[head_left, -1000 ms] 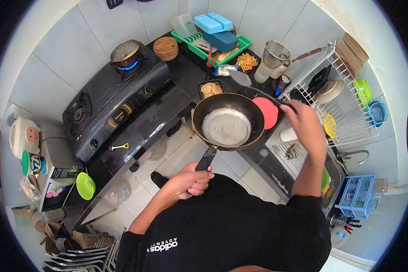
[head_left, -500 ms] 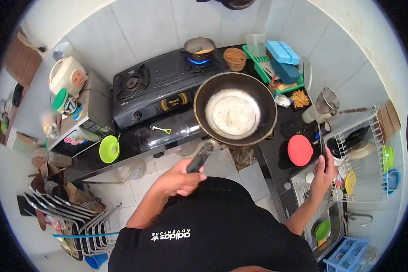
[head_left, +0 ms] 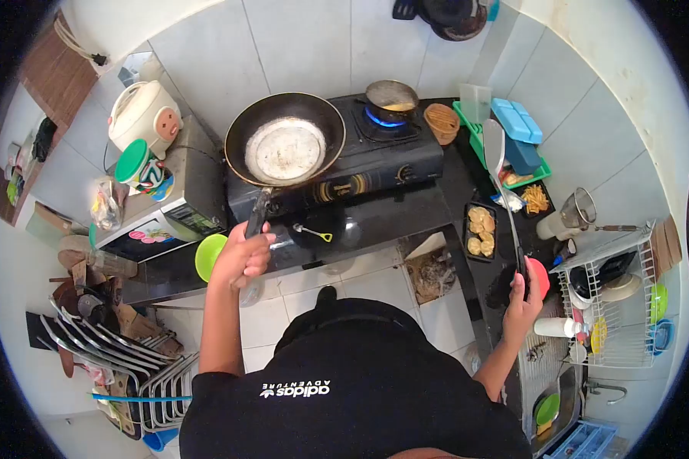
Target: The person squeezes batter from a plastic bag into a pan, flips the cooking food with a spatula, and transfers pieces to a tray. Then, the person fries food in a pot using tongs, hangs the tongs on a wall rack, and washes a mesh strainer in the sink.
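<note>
My left hand (head_left: pixel 243 256) is closed round the handle of a frying pan (head_left: pixel 285 153). The pan is dark with a worn, whitish inside, and it hangs over the left part of the black gas stove (head_left: pixel 337 187), hiding the burner there. In my right hand (head_left: pixel 522 300) is the black handle of a long metal spatula (head_left: pixel 495 149), its head raised toward the far wall. Beside that hand is a red round lid (head_left: pixel 540 277), partly hidden by the fingers. A black tray of round, pale-yellow food pieces (head_left: pixel 480 231) lies on the counter to its left.
A small pot (head_left: pixel 391 99) sits over a blue flame on the right burner. A green bowl (head_left: pixel 209 256) and a small yellow-ended spoon (head_left: pixel 314 232) are on the counter. To the right are a green basket (head_left: pixel 471 138), fries (head_left: pixel 535 200), a dish rack (head_left: pixel 612 306) and a sink (head_left: pixel 563 390).
The frying pan has moved left and away from me, from in front of the stove to over its left side. The spatula's head now shows, and the food tray has come into view.
</note>
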The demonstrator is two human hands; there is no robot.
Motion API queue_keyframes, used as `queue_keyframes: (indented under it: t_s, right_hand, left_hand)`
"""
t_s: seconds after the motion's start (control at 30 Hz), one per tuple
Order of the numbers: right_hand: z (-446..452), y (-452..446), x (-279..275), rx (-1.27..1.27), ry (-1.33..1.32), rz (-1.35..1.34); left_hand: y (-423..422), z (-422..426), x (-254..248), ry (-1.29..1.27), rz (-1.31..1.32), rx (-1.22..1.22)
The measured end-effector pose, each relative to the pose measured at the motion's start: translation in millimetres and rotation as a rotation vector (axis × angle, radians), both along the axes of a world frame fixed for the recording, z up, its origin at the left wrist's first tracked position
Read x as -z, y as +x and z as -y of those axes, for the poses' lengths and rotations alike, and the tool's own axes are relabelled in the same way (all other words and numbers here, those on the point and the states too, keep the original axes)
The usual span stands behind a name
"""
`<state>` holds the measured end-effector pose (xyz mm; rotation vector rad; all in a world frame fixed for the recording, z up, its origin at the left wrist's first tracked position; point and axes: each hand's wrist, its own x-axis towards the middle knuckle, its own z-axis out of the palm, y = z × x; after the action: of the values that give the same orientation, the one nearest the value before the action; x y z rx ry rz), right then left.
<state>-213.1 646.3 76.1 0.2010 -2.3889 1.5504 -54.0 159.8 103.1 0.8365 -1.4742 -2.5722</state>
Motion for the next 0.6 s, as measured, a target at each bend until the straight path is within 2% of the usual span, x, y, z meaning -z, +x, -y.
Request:
queue_keyframes:
  t_s: [0.17, 0.33, 0.6]
  right_hand:
    - [46, 7, 13, -0.012, 0.051, -0.080]
    - [92, 17, 22, -0.048, 0.008, 0.034]
    - [185, 3, 62, -0.093, 0.115, 0.017]
  left_hand:
    - [-16, 67, 23, 0.064, -0.053, -0.044]
    - [-33, 104, 32, 0.043, -0.074, -0.043]
    - [-46, 151, 45, 0.043, -0.095, 0.000]
